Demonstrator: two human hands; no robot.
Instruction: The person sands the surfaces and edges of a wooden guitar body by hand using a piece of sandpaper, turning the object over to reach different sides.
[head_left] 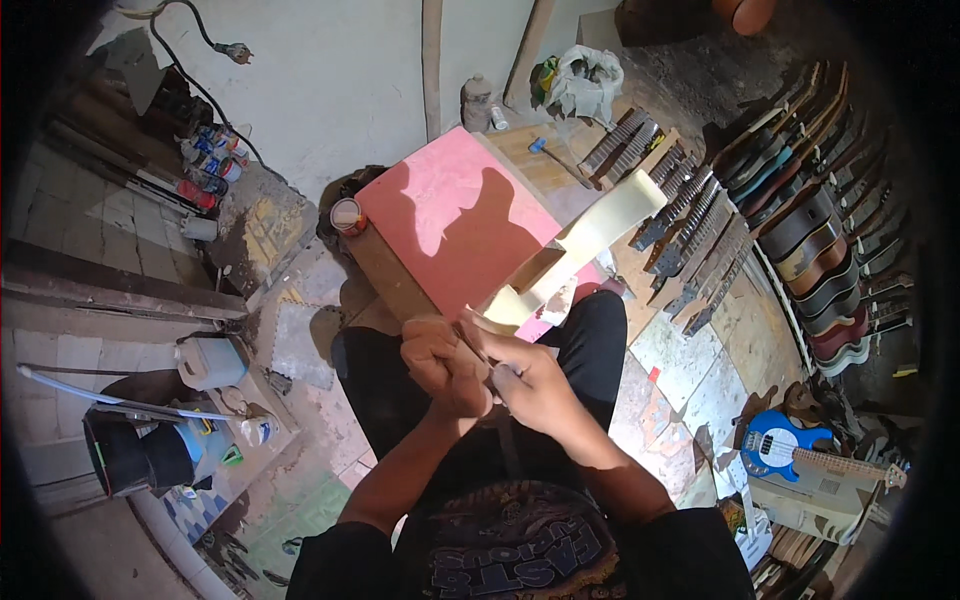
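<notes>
My left hand point(440, 370) and my right hand point(530, 385) are close together above my lap, both closed around something small and thin that I cannot make out, partly hidden by the fingers. Just beyond them a cream, curved piece with a cut-out point(600, 232), like an unfinished guitar body, lies tilted across the right part of a pink board point(435, 215); its near end reaches my hands, and I cannot tell whether they touch it. A brown board point(390, 270) shows along the pink board's left edge, with a small red tin point(348, 222) on it.
Guitar necks point(690, 240) lie in rows at the right, beside many upright guitar bodies point(815, 275). A blue bass guitar point(770, 450) is at the lower right. At the left are bottles point(205, 165), a plastic jug point(210, 365) and black containers point(130, 450). A white wall point(340, 70) stands ahead.
</notes>
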